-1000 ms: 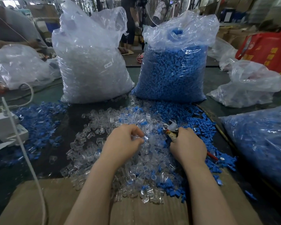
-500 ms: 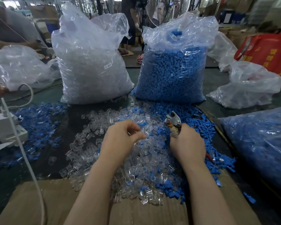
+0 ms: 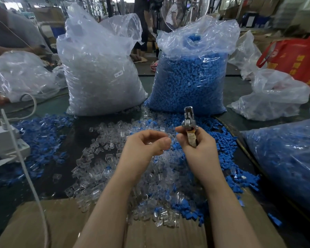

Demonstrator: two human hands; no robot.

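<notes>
Right hand [image 3: 199, 151] grips one plier tool [image 3: 188, 120] upright over the loose heap [image 3: 132, 178] mid-table [image 3: 50, 108]; left hand [image 3: 143, 149] pinches one clear piece [image 3: 170, 141] just beside it. Two full bags stand toward the far edge: clear bag [image 3: 100, 86], stickered "SJ-017", and blue bag [image 3: 188, 83].

White sticker [image 3: 118, 74] reading "SJ 017" on bag of clear parts [image 3: 100, 90], red bag [image 3: 297, 58] characters illegible
</notes>
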